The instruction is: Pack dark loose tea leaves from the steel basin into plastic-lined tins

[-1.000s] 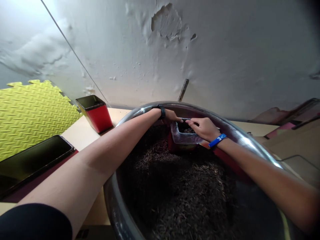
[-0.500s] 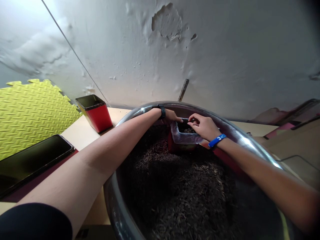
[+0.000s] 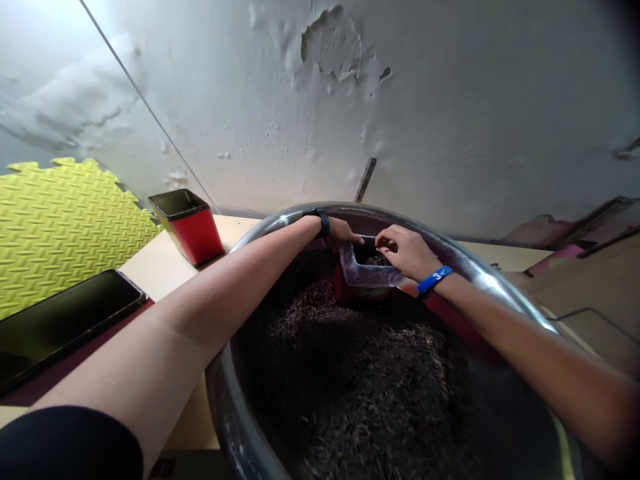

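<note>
A red tin (image 3: 367,293), lined with a clear plastic bag (image 3: 373,275) folded over its rim, stands in a large metal basin (image 3: 233,400). Dark, dry, loose leaf material (image 3: 380,387) fills much of the basin; some also shows inside the tin. My left hand (image 3: 343,231), wearing a dark wristband, grips the tin's far left rim and the bag there. Above the tin's opening, my right hand (image 3: 407,252), with a blue wristband, has thumb and fingers pinched together. What lies between those fingertips is too small to make out.
Two open red tins, a small one (image 3: 193,233) and a longer one (image 3: 65,327), stand on the pale table (image 3: 155,270) at left. A yellow foam mat (image 3: 70,227) lies beyond. The peeling wall (image 3: 260,100) rises close behind the basin.
My right fingers have shifted slightly over the tin's opening and curled closer together. My left hand stays at the rim. The view has moved very little.
</note>
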Demonstrator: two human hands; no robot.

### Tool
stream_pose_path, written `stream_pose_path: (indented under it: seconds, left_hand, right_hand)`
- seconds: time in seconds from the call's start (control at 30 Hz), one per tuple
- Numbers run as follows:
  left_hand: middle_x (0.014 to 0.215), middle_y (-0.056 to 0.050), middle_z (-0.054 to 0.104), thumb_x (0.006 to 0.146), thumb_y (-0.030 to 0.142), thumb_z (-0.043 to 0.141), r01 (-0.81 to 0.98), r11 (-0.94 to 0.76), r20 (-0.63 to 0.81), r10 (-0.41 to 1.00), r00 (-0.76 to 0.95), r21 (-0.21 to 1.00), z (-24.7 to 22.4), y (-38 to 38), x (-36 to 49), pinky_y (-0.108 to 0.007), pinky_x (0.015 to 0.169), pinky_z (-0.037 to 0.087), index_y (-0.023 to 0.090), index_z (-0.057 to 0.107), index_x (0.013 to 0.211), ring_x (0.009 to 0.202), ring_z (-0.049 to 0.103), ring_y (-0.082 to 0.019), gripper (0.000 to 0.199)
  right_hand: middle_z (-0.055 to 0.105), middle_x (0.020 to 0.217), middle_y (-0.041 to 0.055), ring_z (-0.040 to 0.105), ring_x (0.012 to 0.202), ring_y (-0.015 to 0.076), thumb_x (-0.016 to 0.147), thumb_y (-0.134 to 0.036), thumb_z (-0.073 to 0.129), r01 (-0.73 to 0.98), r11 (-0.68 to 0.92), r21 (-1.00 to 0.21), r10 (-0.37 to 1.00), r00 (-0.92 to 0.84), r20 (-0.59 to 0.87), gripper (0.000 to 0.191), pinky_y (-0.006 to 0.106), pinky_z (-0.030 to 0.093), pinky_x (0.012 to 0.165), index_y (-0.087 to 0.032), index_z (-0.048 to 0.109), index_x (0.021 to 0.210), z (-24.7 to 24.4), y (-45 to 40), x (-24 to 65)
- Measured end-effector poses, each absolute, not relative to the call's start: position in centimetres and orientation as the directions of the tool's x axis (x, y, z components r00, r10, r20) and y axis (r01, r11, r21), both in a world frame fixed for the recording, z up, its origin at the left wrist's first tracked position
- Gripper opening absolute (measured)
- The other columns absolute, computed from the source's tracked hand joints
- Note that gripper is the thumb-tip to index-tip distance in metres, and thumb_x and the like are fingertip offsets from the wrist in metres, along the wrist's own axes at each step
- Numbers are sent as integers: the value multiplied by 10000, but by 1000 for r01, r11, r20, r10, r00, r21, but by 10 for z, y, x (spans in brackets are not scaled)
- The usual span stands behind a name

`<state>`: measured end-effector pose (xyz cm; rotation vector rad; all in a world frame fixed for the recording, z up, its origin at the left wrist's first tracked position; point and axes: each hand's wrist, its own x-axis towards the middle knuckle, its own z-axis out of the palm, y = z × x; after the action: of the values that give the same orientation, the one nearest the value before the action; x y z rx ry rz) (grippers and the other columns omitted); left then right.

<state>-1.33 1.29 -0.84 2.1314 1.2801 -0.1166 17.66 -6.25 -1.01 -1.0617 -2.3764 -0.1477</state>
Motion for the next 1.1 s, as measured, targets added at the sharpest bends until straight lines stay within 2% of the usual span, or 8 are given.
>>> stream_pose_path:
  seconds: [0.1,0.33,0.53,0.67,0.93,1.03,1.1]
  left_hand:
    - [863,-99,637,646,635,472,825,-319,-386,766,514,466,-6,9,-13,-276,636,487,121,584,892,742,599,-189,581]
    - [890,-99,628,665,635,463,831,-300,-401,766,502,469,-4,6,-13,-274,657,484,123,565,872,747,594,-176,562]
    - [821,-102,629,662,643,465,816,-310,-390,759,522,488,-9,13,-14,-278,661,481,111,565,844,730,590,-179,571]
    - [810,-90,633,665,634,458,825,-300,-401,761,509,479,-12,17,-13,-293,657,489,142,573,846,734,598,-184,537]
    - [848,-103,624,650,640,472,820,-300,-394,763,513,488,-10,13,-13,-292,637,494,119,551,823,723,601,-184,555]
    - [839,-104,626,645,647,476,821,-294,-396,763,510,490,-11,14,-13,-296,647,491,118,556,816,729,600,-186,561]
    - [831,-109,627,644,654,475,823,-290,-398,765,506,489,-12,16,-13,-301,650,489,113,558,816,730,599,-190,573]
  right_hand:
    - [585,755,21,535,679,147,684,-139,547,731,670,-129,677,-530,510,109,266,418,638,-197,579,771,-10,-63,176]
    - [649,742,3,590,702,147,693,-194,578,727,617,-303,764,-460,453,81,272,444,671,-203,609,767,-6,-69,174]
    - [636,715,30,603,675,153,728,-254,543,535,508,-675,858,-380,345,137,317,490,686,-174,574,835,-3,-68,173]
    - [606,677,25,585,611,135,720,-282,559,401,384,-832,904,-347,250,165,317,502,649,-172,552,843,-4,-63,177]
    - [505,643,-13,507,567,99,706,-289,571,215,303,-928,917,-331,222,165,280,469,588,-175,528,816,-3,-61,181]
    - [501,632,-12,495,551,102,698,-301,573,219,294,-930,920,-328,213,175,287,463,574,-178,514,808,-3,-61,181]
    - [539,650,4,513,559,114,706,-330,569,290,326,-900,917,-327,227,200,295,466,579,-180,521,828,-2,-62,181]
